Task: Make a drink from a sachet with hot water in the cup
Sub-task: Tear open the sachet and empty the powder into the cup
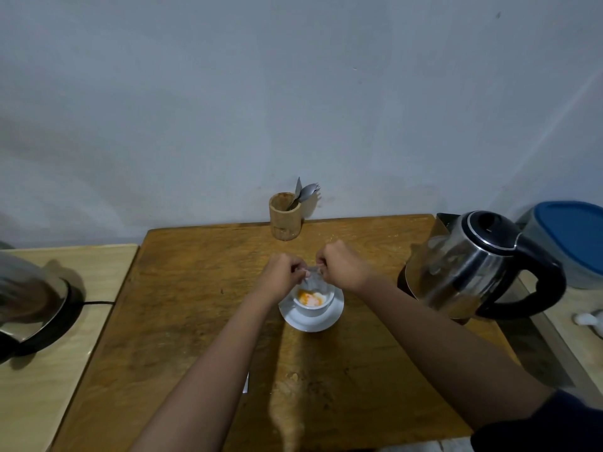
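Note:
A white cup [314, 305] stands on a white saucer [311, 321] in the middle of the wooden table [202, 321]. Orange and white powder lies in the cup's bottom. Just above the cup's far rim, my left hand [283, 275] and my right hand [342, 267] both pinch a small clear sachet [312, 278], one hand on each side. The sachet hangs blurred over the cup's opening. A steel electric kettle [473, 265] with a black handle stands at the table's right edge.
A bamboo holder [284, 216] with a few metal utensils stands at the table's back edge by the wall. A metal pot on a black base [29, 308] sits on the lighter counter at left. A blue-lidded container [574, 239] is behind the kettle.

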`<state>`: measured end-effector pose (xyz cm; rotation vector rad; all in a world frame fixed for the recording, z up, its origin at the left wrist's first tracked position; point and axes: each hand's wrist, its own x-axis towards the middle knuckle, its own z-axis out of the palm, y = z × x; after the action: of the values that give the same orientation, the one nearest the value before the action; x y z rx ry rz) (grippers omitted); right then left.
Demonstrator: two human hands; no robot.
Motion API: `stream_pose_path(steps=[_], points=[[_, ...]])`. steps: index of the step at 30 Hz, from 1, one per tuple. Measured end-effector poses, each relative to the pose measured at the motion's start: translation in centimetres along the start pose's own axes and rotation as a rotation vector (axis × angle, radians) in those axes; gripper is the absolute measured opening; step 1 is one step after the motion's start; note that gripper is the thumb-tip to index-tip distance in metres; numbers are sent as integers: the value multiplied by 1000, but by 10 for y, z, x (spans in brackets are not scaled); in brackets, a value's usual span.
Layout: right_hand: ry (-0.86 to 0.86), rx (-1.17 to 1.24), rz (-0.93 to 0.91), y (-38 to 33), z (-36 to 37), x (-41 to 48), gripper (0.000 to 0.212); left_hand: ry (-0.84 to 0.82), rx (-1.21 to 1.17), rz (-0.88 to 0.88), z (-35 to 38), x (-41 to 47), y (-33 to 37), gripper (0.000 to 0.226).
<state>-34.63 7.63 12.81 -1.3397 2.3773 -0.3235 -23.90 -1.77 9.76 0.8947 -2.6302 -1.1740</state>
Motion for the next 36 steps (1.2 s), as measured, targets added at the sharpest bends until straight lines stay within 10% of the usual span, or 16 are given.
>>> stream_pose_path(steps=[36], points=[[-81, 666, -26, -89, 92, -20, 20, 348, -567, -371, -31, -109, -98, 23]])
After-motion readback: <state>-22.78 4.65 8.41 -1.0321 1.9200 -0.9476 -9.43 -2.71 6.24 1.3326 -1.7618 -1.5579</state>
